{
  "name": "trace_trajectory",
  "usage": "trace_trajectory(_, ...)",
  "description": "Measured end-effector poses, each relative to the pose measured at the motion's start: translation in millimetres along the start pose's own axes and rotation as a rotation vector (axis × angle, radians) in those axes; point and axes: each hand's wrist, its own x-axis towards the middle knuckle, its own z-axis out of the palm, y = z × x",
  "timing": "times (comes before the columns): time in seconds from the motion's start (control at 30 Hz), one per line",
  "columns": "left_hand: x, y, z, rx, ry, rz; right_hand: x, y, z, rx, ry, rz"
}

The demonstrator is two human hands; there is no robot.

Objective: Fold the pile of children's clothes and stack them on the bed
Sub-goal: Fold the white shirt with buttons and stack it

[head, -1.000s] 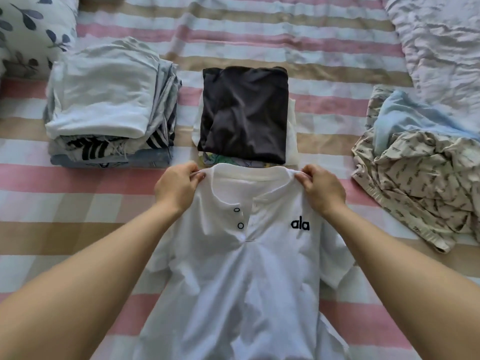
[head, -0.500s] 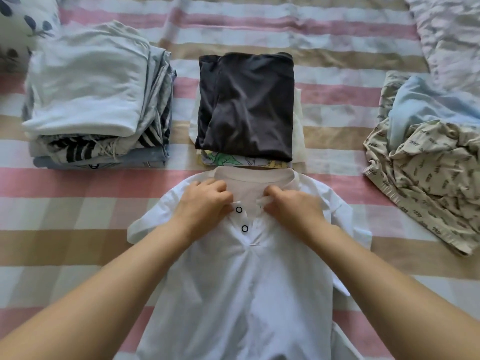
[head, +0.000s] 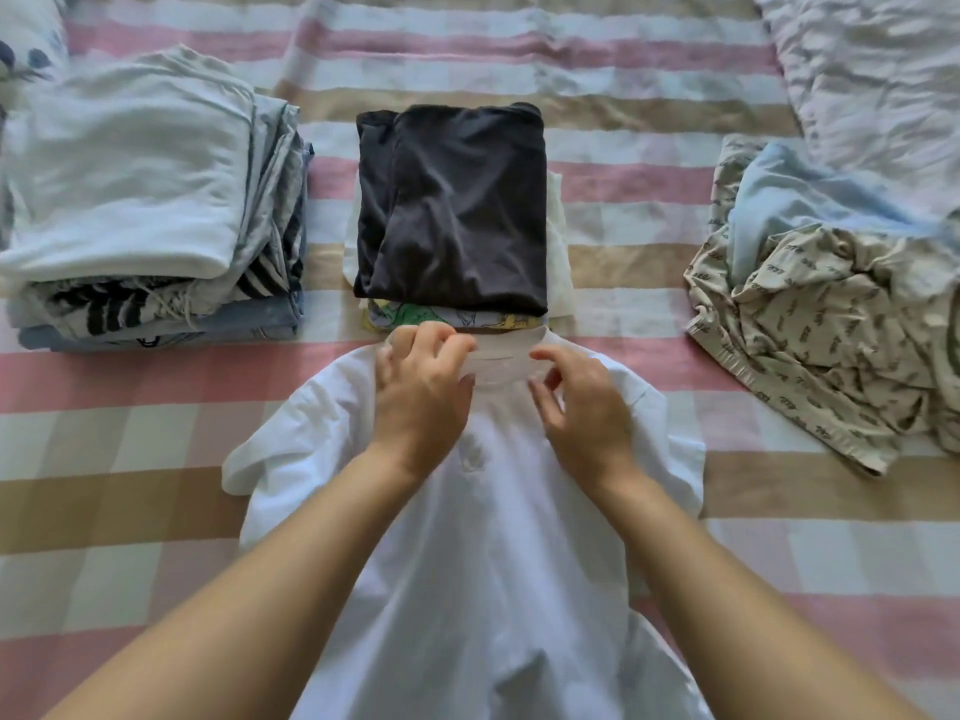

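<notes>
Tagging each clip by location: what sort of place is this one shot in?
Probably a home bedroom: a striped bed sheet covers the surface, a leaf-print pillow sits far left, and a crumpled white quilt lies far right.

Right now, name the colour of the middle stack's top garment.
The top garment is plain dark brown-black; head view.
</notes>
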Motion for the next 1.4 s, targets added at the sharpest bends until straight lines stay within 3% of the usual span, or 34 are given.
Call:
trace_trajectory(0.1, -2.4, 32.6, 2.3, -0.161, -0.056, 0.217, -29.3, 38.1, -33.7, -0.059, 0.272, 0.191)
trace_trajectory(0.27, 13.1, 86.0, 38.9, -0.286, -0.262, 0.225, -54.5, 90.2, -61.3, -0.182, 0.201, 0.537)
trace_trajectory(0.5, 34.5, 101.7, 81.6, -0.204, -0.385, 0.183, -50.5, 101.2, -59.6, -0.198, 0.124, 0.533)
trace_trajectory(0.63, 44.7, 101.6, 81.7, -0.131, -0.375, 0.153, -50.3, 104.4, -74.2, 0.121, 0.388, 0.524)
trace_trajectory(0.73, 46.0, 111.1, 81.1, -0.171, -0.283, 0.128, -42.5, 110.6, -85.5, 0.128, 0.498, 0.484)
trace_trajectory(0.97, 31.7, 119.5, 90.2, -0.252, -0.297, -0.041, -22.1, 138.1, -92.2, -0.120, 0.262, 0.511)
trace_trajectory(1.07, -1.6, 109.3, 66.6, -0.460, -0.206, -0.064, -49.4, 121.3, -91.8, -0.002, 0.330, 0.377)
trace_trajectory(1.17, -53.6, 87.4, 33.3, -0.559, -0.089, -0.133, -105.3, 93.8, -87.4, 0.161, 0.238, 0.284)
trace_trajectory(1.3, -138.2, 48.9, -12.8, -0.525, 0.046, -0.303, -178.6, 60.2, -85.5, 0.396, -0.046, 0.372)
trace_trajectory(1.4, -200.0, 18.2, -41.7, -0.394, 0.113, -0.473, -218.2, 46.3, -81.0, 0.462, -0.149, 0.494)
